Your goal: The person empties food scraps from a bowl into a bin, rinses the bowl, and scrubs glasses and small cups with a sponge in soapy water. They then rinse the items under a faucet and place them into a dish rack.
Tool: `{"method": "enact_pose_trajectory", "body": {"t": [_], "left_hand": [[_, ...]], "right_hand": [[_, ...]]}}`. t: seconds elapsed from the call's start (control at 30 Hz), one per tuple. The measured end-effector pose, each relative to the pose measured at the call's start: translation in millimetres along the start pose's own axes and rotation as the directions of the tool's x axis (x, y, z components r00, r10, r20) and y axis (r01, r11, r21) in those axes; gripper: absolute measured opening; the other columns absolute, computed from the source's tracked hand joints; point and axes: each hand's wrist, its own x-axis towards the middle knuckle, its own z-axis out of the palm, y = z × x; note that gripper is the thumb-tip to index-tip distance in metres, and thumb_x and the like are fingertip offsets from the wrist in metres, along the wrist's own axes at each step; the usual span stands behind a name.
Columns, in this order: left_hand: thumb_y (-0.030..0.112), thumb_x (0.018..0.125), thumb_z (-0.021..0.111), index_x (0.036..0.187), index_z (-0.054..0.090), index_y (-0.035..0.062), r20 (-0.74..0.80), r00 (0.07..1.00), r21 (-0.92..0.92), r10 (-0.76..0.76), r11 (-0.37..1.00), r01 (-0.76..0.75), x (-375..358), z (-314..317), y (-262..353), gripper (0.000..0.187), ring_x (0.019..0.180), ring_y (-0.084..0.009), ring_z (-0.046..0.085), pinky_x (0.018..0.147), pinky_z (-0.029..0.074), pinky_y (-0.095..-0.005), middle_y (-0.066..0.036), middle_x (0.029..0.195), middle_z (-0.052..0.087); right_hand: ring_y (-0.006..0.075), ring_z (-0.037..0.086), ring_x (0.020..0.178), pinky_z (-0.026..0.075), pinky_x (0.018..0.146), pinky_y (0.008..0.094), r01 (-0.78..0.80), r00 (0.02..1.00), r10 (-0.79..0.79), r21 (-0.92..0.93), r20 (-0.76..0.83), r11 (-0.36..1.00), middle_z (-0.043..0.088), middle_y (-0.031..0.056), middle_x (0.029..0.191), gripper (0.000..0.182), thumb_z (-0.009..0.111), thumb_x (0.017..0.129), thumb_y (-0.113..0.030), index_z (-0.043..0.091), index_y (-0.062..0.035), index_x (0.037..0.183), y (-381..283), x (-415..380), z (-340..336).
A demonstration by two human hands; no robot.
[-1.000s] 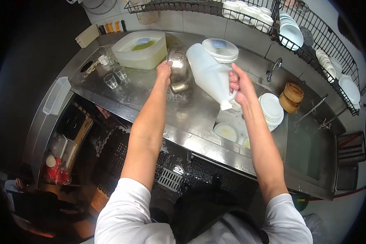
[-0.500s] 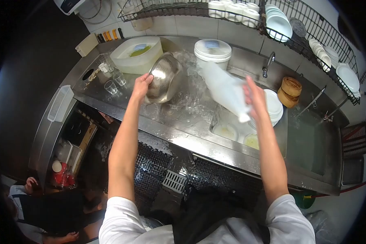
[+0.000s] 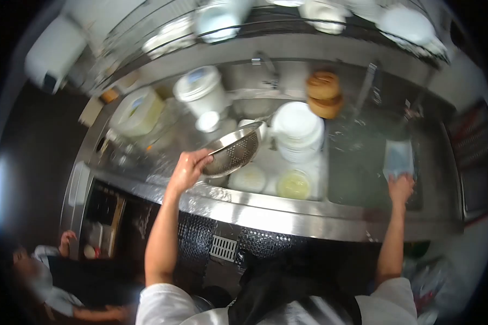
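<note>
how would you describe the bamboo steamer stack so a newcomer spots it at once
Start at the long steel sink counter and find the tall stack of white plates. Just beyond it, to the right, stands the bamboo steamer stack: two round tiers, brown beside the white plates.

Silvery colander point(image 3: 236, 154), dotted with dark holes; pale blue-white container point(image 3: 399, 156) at 3 o'clock. Orange-brown steamer baskets point(image 3: 324, 96) at 1 o'clock, white bucket point(image 3: 205, 96) at 11, yellow-green liquid point(image 3: 297, 185) in a white dish. White floor grate point(image 3: 224, 247) at 6, dark-slotted.
</note>
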Motion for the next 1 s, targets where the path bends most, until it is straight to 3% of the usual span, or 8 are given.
{"method": "enact_pose_trajectory", "body": {"t": [0.13,0.23,0.37,0.43,0.5,0.67,0.87,1.0], "left_hand": [[0.012,0.088,0.06,0.097,0.065,-0.001,-0.069,0.996,-0.115,-0.056,0.992,0.048,29,87,49,0.016,0.06,-0.0235,0.055,0.062,0.045,-0.0323,-0.017,0.072,0.062],[0.011,0.089,0.059,0.094,0.065,-0.0023,-0.028,0.98,-0.278,-0.198,0.943,0.183,41,118,58,0.016,0.06,-0.0144,0.053,0.06,0.044,-0.0304,-0.012,0.067,0.062],[0.014,0.087,0.059,0.085,0.064,-0.004,0.028,0.933,-0.335,-0.359,0.876,0.347,70,154,18,0.019,0.06,-0.0091,0.051,0.057,0.042,-0.0295,-0.008,0.062,0.06],[0.017,0.084,0.059,0.083,0.064,-0.0043,0.026,0.908,-0.227,-0.419,0.882,0.413,93,173,9,0.022,0.06,-0.0157,0.057,0.059,0.044,-0.0327,-0.012,0.065,0.062],[0.02,0.081,0.059,0.082,0.065,-0.0044,0.014,0.891,-0.124,-0.453,0.884,0.451,109,201,-20,0.025,0.065,-0.0261,0.062,0.064,0.047,-0.0369,-0.018,0.07,0.064],[0.02,0.078,0.059,0.089,0.068,-0.0038,-0.044,0.874,-0.16,-0.483,0.867,0.471,133,238,-86,0.028,0.079,-0.0349,0.066,0.074,0.049,-0.0397,-0.026,0.084,0.066],[0.021,0.096,0.052,0.106,0.059,-0.0075,0.386,0.661,-0.761,-0.644,0.182,0.622,133,239,-141,0.031,0.071,-0.0221,0.063,0.065,0.053,-0.0357,-0.011,0.089,0.065],[0.024,0.094,0.054,0.109,0.058,-0.0055,0.494,0.726,-0.8,-0.478,0.078,0.595,132,225,-149,0.033,0.079,-0.0231,0.064,0.07,0.054,-0.0367,-0.014,0.094,0.065]], "right_hand": [[0.026,0.056,0.098,0.043,0.085,0.0396,-0.424,0.884,0.134,0.647,0.448,0.634,0.06,0.0131,0.103,0.031,0.066,0.082,-0.027,0.061,-0.0014,0.099,18,-6,41],[0.0151,0.054,0.086,0.044,0.075,0.0355,-0.838,0.544,0.22,0.511,0.81,0.189,0.06,0.0067,0.091,0.027,0.066,0.081,-0.022,0.061,-0.0026,0.1,8,-11,65],[0.0167,0.054,0.076,0.045,0.067,0.0354,-0.799,0.401,0.344,0.508,0.849,-0.322,0.056,0.0037,0.082,0.022,0.064,0.081,-0.019,0.059,-0.0077,0.098,-45,-31,191],[0.0235,0.062,0.08,0.053,0.07,0.0352,-0.789,0.458,-0.187,0.3,0.869,-0.536,0.06,0.0083,0.087,0.02,0.062,0.084,-0.022,0.059,-0.0076,0.098,-109,-14,110],[0.0243,0.061,0.1,0.05,0.085,0.0367,-0.899,0.427,-0.57,0.261,0.702,-0.352,0.062,0.0129,0.108,0.031,0.06,0.087,-0.02,0.057,-0.0037,0.113,-167,9,60],[0.0175,0.058,0.099,0.047,0.082,0.0318,-0.659,0.59,-0.596,0.751,0.545,0.035,0.062,0.0073,0.108,0.037,0.062,0.086,-0.023,0.057,-0.0044,0.117,-235,18,-29],[0.0157,0.059,0.094,0.047,0.079,0.0312,-0.805,0.543,-0.214,0.576,0.812,0.145,0.062,0.0054,0.106,0.033,0.059,0.087,-0.023,0.057,-0.0075,0.116,-165,-12,20],[0.0147,0.06,0.091,0.048,0.074,0.0294,-0.885,0.459,0.051,0.452,0.887,0.106,0.062,0.0041,0.104,0.026,0.056,0.088,-0.02,0.058,-0.0092,0.112,-109,-34,40]]}}
